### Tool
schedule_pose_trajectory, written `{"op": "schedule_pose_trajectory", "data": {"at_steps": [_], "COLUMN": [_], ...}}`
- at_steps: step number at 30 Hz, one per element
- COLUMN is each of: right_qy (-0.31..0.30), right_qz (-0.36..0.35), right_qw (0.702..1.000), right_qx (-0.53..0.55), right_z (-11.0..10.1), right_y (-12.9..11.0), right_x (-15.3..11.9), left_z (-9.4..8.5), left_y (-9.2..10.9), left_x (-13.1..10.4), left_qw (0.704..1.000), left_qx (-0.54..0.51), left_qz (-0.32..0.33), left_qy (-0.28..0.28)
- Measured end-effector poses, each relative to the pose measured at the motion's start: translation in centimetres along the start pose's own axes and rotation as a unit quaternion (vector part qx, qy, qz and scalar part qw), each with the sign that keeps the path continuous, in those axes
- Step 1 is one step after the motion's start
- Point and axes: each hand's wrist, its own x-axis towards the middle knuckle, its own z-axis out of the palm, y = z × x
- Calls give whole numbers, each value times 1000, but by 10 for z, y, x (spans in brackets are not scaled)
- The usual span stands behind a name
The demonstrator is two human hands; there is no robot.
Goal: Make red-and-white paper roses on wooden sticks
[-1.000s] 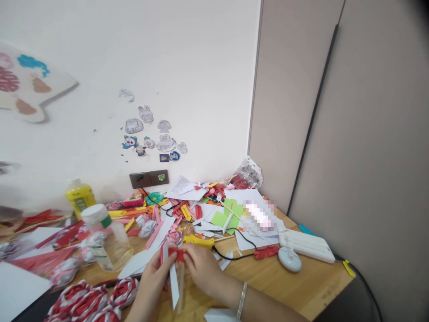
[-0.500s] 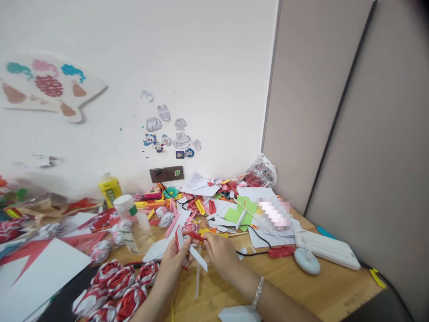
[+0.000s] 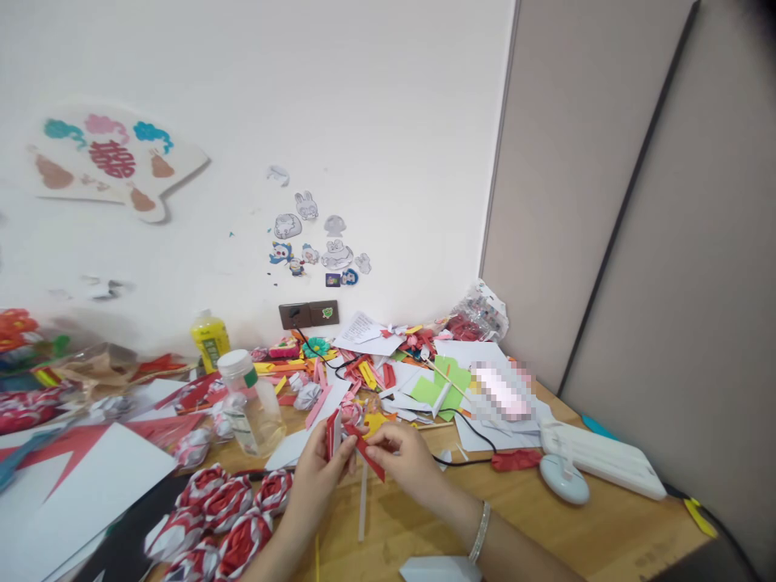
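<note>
My left hand pinches a folded red-and-white paper strip between thumb and fingers. From it a red end slants down to the right, and the fingers of my right hand close on that end. A pale thin stick points down below the hands; whether it is held or lies on the table I cannot tell. Beside my left forearm sit several rolled red-and-white paper roses. A pink paper flower shows just past my fingertips.
A clear jar and a yellow bottle stand at the left. Coloured paper scraps heap along the wall. White sheets cover the left side. A white power strip and a light-blue rounded device lie right of a black cable.
The strip has turned: its loose end showed white and now shows red. My right hand has moved down onto that end. The view has shifted slightly left.
</note>
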Motion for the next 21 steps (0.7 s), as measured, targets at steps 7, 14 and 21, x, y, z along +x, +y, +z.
{"op": "schedule_pose_trajectory", "data": {"at_steps": [7, 14, 21], "right_qy": [30, 43, 12], "right_qz": [-41, -45, -68], "right_qw": [997, 997, 996], "right_qx": [-65, -44, -59], "right_z": [-6, -6, -8], "right_y": [-7, -10, -16], "right_x": [0, -1, -1], "left_z": [-1, -2, 0], "left_y": [-4, -5, -3], "left_x": [1, 1, -1], "left_qw": [999, 1000, 1000], "left_qx": [-15, -11, -1], "left_qz": [-35, -23, -17], "left_qy": [-23, 9, 17]}}
